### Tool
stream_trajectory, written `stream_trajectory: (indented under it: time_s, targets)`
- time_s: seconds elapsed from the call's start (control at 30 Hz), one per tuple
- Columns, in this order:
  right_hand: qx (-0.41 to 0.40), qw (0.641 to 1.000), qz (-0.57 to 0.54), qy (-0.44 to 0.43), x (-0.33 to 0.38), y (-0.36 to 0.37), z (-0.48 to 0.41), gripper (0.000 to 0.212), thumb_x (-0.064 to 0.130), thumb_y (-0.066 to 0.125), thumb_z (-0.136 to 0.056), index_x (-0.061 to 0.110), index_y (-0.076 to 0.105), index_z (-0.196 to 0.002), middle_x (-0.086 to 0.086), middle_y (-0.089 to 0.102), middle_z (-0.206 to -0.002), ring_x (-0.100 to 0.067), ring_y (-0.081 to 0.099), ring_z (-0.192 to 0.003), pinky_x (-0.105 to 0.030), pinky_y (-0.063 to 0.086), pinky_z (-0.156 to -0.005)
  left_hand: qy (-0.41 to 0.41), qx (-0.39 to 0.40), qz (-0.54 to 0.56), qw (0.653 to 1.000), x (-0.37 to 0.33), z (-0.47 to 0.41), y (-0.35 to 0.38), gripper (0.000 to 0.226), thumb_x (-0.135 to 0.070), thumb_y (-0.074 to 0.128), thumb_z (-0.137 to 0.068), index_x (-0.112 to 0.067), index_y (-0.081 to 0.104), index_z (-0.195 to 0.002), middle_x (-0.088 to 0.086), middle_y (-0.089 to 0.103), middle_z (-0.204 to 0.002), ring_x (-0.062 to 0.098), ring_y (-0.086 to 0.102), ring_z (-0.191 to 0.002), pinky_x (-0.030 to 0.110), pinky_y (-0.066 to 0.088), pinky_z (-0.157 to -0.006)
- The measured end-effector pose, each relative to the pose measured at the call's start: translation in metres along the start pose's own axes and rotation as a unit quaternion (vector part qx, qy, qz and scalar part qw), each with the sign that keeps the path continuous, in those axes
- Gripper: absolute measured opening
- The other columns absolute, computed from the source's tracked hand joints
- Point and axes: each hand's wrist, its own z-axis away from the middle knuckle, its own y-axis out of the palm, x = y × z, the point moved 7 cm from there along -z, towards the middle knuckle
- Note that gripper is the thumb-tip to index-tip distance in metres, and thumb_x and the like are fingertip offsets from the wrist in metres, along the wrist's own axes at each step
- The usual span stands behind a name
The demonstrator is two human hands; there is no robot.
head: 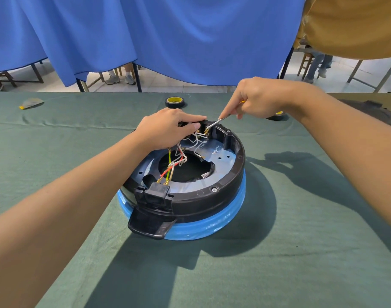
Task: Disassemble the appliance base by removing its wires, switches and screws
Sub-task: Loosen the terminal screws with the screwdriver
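The round appliance base [225, 190] lies upside down on the green cloth, a black ring over a blue body. Red, white and yellow-green wires [176, 162] run from a black socket [155, 194] at its near edge to a switch block [204, 131] at the far rim. My left hand [168, 127] grips the far rim beside that block, fingers curled over it. My right hand [256, 98] holds a thin screwdriver [216, 122] whose metal tip touches the switch terminals. A screw [214, 189] sits in the ring at the near right.
Two rolls of black tape [175, 102] [277, 115] lie behind the base. A dark round cover [376, 112] rests at the right table edge, a small scrap [31, 103] at the far left. Blue curtains hang behind; chair legs and people's feet show beneath.
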Motion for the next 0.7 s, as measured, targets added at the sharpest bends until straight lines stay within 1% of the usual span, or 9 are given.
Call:
stream_trajectory:
  time_s: [0.07,0.17,0.2,0.27,0.33,0.37,0.43,0.5,0.7]
  targets:
    - [-0.017,0.999,0.025,0.014,0.002,0.0,0.01,0.044,0.014,0.046,-0.095,0.05,0.069,-0.104,0.02,0.063,-0.072,-0.002,0.055,-0.078,-0.03,0.045,-0.071,0.0,-0.002,0.001,1.0,0.001,0.0,0.0,0.035,-0.056,0.034,-0.099,-0.059,0.044,-0.133,-0.009,0.057,-0.125,0.012,0.048,-0.107,0.033,0.042,-0.067]
    - [-0.06,0.995,0.073,0.022,0.01,0.008,0.03,0.043,0.024,0.042,-0.097,0.059,0.061,-0.113,0.024,0.051,-0.073,-0.013,0.05,-0.081,-0.033,0.037,-0.07,-0.003,-0.003,0.005,1.0,0.002,-0.001,0.001,0.035,-0.056,0.034,-0.099,-0.061,0.044,-0.132,-0.01,0.057,-0.126,0.015,0.049,-0.113,0.033,0.039,-0.068]
    - [-0.079,0.993,0.081,0.019,0.013,0.012,0.036,0.043,0.024,0.04,-0.098,0.058,0.058,-0.117,0.02,0.054,-0.081,-0.018,0.05,-0.084,-0.032,0.035,-0.069,-0.003,-0.003,0.006,1.0,0.002,-0.001,0.001,0.035,-0.057,0.034,-0.099,-0.061,0.044,-0.132,-0.01,0.056,-0.127,0.015,0.049,-0.114,0.033,0.038,-0.068]
    - [-0.119,0.988,0.097,0.017,0.017,0.018,0.045,0.045,0.022,0.038,-0.1,0.057,0.055,-0.122,0.011,0.065,-0.107,-0.025,0.056,-0.095,-0.032,0.031,-0.065,-0.004,-0.002,0.004,1.0,0.002,-0.001,0.001,0.035,-0.057,0.034,-0.099,-0.062,0.043,-0.131,-0.011,0.056,-0.127,0.016,0.049,-0.115,0.034,0.037,-0.068]
    - [-0.147,0.984,0.104,0.019,0.017,0.019,0.048,0.048,0.02,0.038,-0.099,0.059,0.054,-0.122,0.009,0.064,-0.122,-0.027,0.057,-0.106,-0.032,0.03,-0.065,-0.005,-0.001,0.002,1.0,0.002,-0.001,0.001,0.035,-0.057,0.033,-0.099,-0.062,0.043,-0.132,-0.011,0.056,-0.127,0.015,0.049,-0.114,0.033,0.036,-0.067]
    - [-0.151,0.983,0.101,0.02,0.016,0.019,0.047,0.049,0.019,0.039,-0.098,0.059,0.054,-0.122,0.009,0.064,-0.12,-0.026,0.056,-0.108,-0.032,0.029,-0.066,-0.005,-0.001,0.001,1.0,0.002,-0.001,0.001,0.035,-0.057,0.033,-0.099,-0.061,0.043,-0.132,-0.011,0.056,-0.126,0.014,0.049,-0.112,0.033,0.035,-0.066]
    - [-0.142,0.986,0.083,0.021,0.012,0.018,0.043,0.054,0.013,0.039,-0.095,0.058,0.057,-0.119,0.012,0.063,-0.102,-0.022,0.056,-0.106,-0.031,0.03,-0.066,-0.004,0.0,-0.001,1.0,0.001,-0.001,0.001,0.035,-0.057,0.033,-0.099,-0.061,0.043,-0.132,-0.01,0.056,-0.126,0.012,0.048,-0.108,0.032,0.034,-0.063]
    - [-0.125,0.99,0.065,0.013,0.009,0.015,0.037,0.061,0.004,0.039,-0.089,0.055,0.061,-0.115,0.017,0.055,-0.088,-0.018,0.056,-0.102,-0.031,0.031,-0.07,-0.004,-0.001,-0.002,1.0,0.001,-0.001,0.001,0.035,-0.057,0.033,-0.099,-0.061,0.043,-0.132,-0.01,0.056,-0.127,0.013,0.049,-0.109,0.032,0.035,-0.063]
    - [-0.125,0.991,0.042,-0.012,0.003,0.011,0.028,0.069,-0.008,0.04,-0.082,0.046,0.067,-0.114,0.016,0.057,-0.088,-0.003,0.048,-0.089,-0.034,0.034,-0.085,-0.003,0.004,0.002,1.0,0.0,0.0,0.001,0.037,-0.06,0.033,-0.097,-0.06,0.043,-0.133,-0.01,0.056,-0.124,0.014,0.049,-0.113,0.034,0.037,-0.069]
